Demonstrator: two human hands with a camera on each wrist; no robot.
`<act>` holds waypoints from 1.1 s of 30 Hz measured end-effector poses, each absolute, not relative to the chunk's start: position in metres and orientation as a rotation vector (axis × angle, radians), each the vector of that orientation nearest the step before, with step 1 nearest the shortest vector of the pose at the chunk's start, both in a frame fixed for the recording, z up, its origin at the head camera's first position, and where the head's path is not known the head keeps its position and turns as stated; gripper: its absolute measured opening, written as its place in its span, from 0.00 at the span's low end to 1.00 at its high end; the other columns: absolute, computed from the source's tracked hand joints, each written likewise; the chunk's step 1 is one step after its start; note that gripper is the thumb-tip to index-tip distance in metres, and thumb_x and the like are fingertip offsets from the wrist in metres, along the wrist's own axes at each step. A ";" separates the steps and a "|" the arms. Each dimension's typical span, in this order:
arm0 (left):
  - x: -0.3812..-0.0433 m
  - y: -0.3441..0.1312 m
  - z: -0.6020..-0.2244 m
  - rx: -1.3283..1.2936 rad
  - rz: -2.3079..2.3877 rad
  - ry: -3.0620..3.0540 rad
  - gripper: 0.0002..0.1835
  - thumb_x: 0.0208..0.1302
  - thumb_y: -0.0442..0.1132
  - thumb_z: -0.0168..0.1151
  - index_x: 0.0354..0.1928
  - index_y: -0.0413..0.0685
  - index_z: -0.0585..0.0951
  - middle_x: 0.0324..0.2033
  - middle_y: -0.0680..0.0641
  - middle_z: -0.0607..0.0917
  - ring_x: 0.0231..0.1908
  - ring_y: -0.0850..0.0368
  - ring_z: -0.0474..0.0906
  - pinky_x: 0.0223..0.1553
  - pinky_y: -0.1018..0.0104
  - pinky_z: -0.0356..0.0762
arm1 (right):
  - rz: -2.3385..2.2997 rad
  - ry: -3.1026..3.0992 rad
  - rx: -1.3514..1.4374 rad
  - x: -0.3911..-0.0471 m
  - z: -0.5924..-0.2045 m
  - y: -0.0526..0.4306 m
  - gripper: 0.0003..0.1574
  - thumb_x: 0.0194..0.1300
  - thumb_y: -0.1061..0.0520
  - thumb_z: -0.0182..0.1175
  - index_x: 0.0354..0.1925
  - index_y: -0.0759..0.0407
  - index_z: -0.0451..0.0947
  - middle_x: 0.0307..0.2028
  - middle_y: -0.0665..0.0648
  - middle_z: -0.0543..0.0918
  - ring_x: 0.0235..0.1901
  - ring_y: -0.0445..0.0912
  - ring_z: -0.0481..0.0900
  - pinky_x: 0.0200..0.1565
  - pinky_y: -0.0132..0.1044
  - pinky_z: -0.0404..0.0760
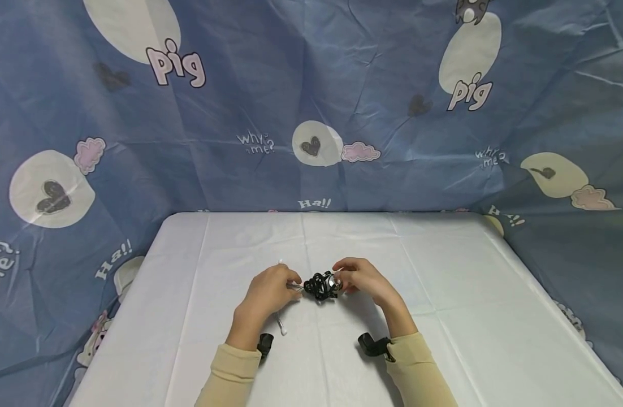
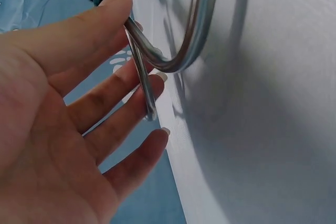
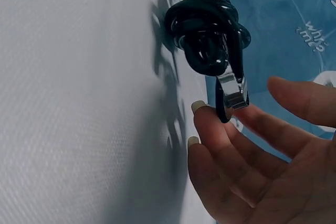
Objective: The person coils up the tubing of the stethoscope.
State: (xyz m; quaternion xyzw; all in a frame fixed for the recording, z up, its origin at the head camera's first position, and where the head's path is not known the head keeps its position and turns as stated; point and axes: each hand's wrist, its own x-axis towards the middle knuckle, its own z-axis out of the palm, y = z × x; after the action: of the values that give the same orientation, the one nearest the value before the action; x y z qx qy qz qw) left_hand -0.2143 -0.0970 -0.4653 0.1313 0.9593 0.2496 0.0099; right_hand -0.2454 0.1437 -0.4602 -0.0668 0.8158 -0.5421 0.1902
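A glossy black cord bundle [image 1: 319, 286], knotted and coiled, is wound round the end of a bent metal rod [image 2: 203, 17]. My left hand [image 1: 272, 289] pinches the rod between thumb and forefinger, its other fingers spread behind. White tips [image 1: 284, 331] show on thin metal ends on either side of that hand. A shiny metal piece [image 3: 231, 91] sticks out of the bundle's right end. Close around this end is my right hand [image 1: 366, 280]; its fingers touch a black loop from beneath, while the thumb stands apart. The fingers partly hide the metal piece in the head view.
A white-covered table [image 1: 215, 249] lies under both hands. Behind it and at the sides hangs a blue printed cloth [image 1: 250, 85]. Black wrist cameras [image 1: 375, 345] sit at both cuffs, close above the tabletop.
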 end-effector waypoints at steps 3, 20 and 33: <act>-0.215 -0.098 -0.465 0.419 0.788 2.993 0.13 0.52 0.43 0.77 0.41 0.56 0.89 0.36 0.54 0.85 0.39 0.56 0.82 0.43 0.56 0.79 | -1.517 2.296 -0.194 -0.245 -0.460 0.145 0.19 0.67 0.60 0.58 0.54 0.68 0.77 0.31 0.59 0.81 0.29 0.50 0.79 0.40 0.48 0.82; -0.216 -0.098 -0.465 0.455 0.800 3.005 0.09 0.51 0.39 0.76 0.36 0.57 0.90 0.33 0.56 0.84 0.38 0.55 0.81 0.43 0.56 0.78 | -1.433 2.322 -0.214 -0.245 -0.460 0.148 0.19 0.66 0.57 0.59 0.52 0.65 0.79 0.24 0.57 0.79 0.30 0.51 0.80 0.38 0.43 0.80; -0.217 -0.094 -0.468 0.509 0.787 3.026 0.21 0.50 0.34 0.76 0.47 0.58 0.88 0.34 0.53 0.86 0.35 0.57 0.80 0.40 0.57 0.77 | -1.438 2.296 -0.284 -0.244 -0.456 0.150 0.22 0.66 0.59 0.59 0.56 0.69 0.76 0.25 0.61 0.82 0.32 0.58 0.83 0.43 0.50 0.83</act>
State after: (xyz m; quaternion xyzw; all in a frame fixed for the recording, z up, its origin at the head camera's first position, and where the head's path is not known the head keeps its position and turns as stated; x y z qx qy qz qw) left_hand -0.2172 -0.0943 -0.4679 0.1606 0.9551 0.2486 -0.0129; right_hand -0.2443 0.1495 -0.4563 -0.1021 0.8246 -0.5164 0.2071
